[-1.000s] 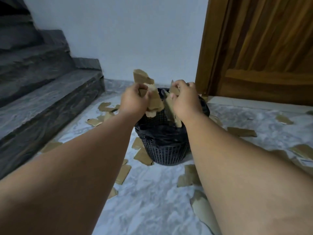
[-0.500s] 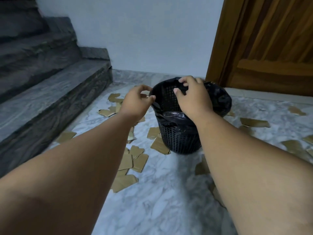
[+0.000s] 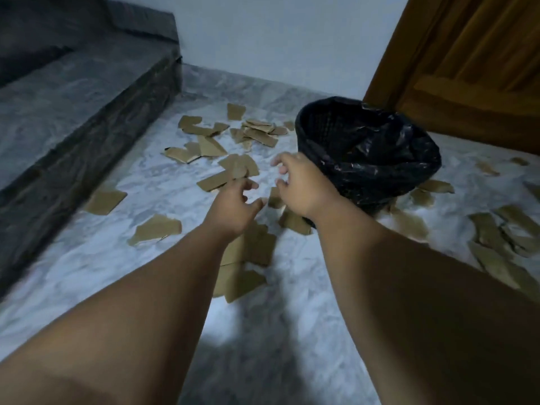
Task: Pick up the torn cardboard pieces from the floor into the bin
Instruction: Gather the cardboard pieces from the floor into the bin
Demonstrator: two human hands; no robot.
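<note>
2 bare arms are stretched forward above the marble floor. The left hand is held empty, its fingers loosely bent, above a brown piece that lies below the wrist. The right hand is also empty, fingers spread and slightly curled, and is seen just in front of the left side of the bin. Nothing is gripped by either hand.

The black mesh bin is lined with a black plastic bag and stands upright on the floor near the wooden door. Its inside is too dark to be made out.

The torn cardboard pieces are scattered on the floor: a dense group is found left of the bin and beyond the hands, a few lie singly near the dark stone step, and more are spread to the right of the bin. A plain white wall is seen behind.
</note>
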